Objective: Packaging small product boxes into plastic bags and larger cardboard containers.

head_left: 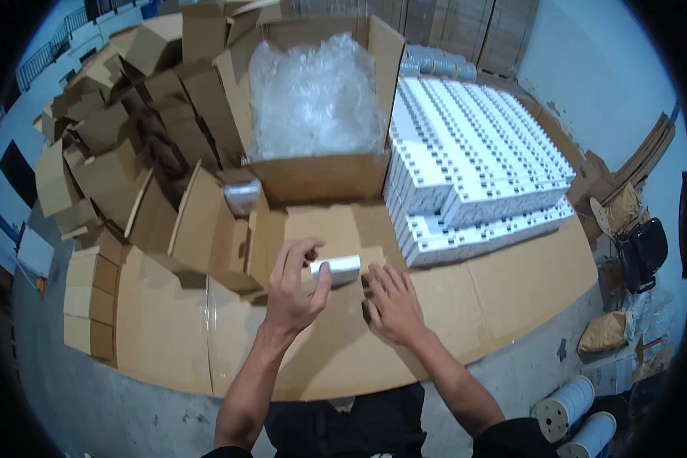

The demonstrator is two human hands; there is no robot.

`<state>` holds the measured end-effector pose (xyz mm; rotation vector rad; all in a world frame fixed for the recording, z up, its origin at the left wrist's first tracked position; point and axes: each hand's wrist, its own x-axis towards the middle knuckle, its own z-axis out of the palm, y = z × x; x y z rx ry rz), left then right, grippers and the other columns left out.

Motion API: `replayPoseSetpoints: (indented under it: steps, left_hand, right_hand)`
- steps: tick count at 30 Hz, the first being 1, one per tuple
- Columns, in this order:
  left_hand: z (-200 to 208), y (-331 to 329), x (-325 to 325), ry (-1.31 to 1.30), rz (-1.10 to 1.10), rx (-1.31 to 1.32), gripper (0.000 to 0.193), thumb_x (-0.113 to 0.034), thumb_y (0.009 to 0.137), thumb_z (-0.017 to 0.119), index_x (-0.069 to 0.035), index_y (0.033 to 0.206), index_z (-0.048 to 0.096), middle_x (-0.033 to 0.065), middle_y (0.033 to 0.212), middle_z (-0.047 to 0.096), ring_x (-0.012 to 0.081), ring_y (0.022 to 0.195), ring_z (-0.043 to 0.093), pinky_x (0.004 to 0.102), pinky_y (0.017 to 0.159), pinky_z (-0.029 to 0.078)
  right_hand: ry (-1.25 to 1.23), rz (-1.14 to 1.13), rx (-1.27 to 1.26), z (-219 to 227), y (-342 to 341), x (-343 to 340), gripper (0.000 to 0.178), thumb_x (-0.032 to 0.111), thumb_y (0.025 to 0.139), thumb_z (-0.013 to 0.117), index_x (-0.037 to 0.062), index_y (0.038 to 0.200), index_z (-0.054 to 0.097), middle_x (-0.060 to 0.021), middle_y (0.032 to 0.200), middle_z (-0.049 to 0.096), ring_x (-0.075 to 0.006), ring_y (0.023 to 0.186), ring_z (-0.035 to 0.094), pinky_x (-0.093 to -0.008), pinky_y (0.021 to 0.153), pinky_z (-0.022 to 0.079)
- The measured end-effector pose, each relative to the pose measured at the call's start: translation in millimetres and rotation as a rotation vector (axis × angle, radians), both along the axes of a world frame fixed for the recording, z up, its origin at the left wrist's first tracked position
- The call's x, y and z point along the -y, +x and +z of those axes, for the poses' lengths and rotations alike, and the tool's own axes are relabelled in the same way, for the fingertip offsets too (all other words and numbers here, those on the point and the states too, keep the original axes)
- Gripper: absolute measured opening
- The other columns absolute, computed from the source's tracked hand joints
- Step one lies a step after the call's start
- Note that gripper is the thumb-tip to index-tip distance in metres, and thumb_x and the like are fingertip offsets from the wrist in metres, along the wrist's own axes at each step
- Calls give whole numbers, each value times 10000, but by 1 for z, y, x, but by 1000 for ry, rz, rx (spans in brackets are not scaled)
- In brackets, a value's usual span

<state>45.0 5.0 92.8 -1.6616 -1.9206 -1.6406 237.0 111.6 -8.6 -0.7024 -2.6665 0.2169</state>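
Gaping half-open, the left hand has its thumb at the white box, right hand loosely open.

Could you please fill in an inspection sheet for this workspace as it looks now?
Surface: brown cardboard sheeting, with a seam left of the hands.
Things at hand: a small white box on the cardboard, between the hands.
Clutter: open brown cartons crowd the left; clear plastic fills a large open carton; white boxes are stacked on the right.
Hands: the left hand has its thumb over the box's left end, grip unclear; the right hand is open near its right end.
Cables: nothing seen loose.
Surroundings: pale spools on the floor at lower right; a white wall behind.
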Motion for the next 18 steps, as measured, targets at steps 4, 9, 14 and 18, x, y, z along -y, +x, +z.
replayPoseSetpoints:
  steps: [4, 9, 14, 18]
  left_hand:
    - [65, -44, -111, 103, -17, -54, 231, -20, 825, 705, 4, 1046, 641, 115, 897, 606, 243, 785, 589, 350, 743, 504]
    - [124, -143, -235, 92, 70, -282, 218, -82, 826, 744, -4, 1016, 670, 145, 952, 667, 283, 844, 634, 393, 791, 524]
    - [168, -199, -346, -13, 367, -396, 358, -303, 833, 784, -70, 1095, 707, 112, 1143, 670, 323, 1163, 582, 432, 1009, 478]
    - [166, -221, -396, -220, 473, -618, 313, -299, 843, 770, -64, 1048, 737, 134, 1080, 710, 349, 1101, 640, 439, 976, 510]
  right_hand:
    - [-63, -34, -1, 3, 5, -1, 541, 303, 910, 616, 44, 1379, 538, -154, 1482, 485, -362, 1390, 412, -533, 1144, 310]
    - [-13, -8, -32, 5, 3, 3, 526, 305, 885, 631, 57, 1344, 563, -147, 1449, 508, -350, 1351, 448, -525, 1112, 336]
    - [-80, 3, -62, 12, -1, 0, 474, 295, 874, 619, 77, 1293, 580, -140, 1409, 528, -337, 1320, 468, -523, 1087, 348]
    - [-116, -3, -17, 24, -3, -1, 512, 329, 904, 602, 82, 1349, 542, -150, 1422, 517, -356, 1311, 463, -509, 1063, 350]
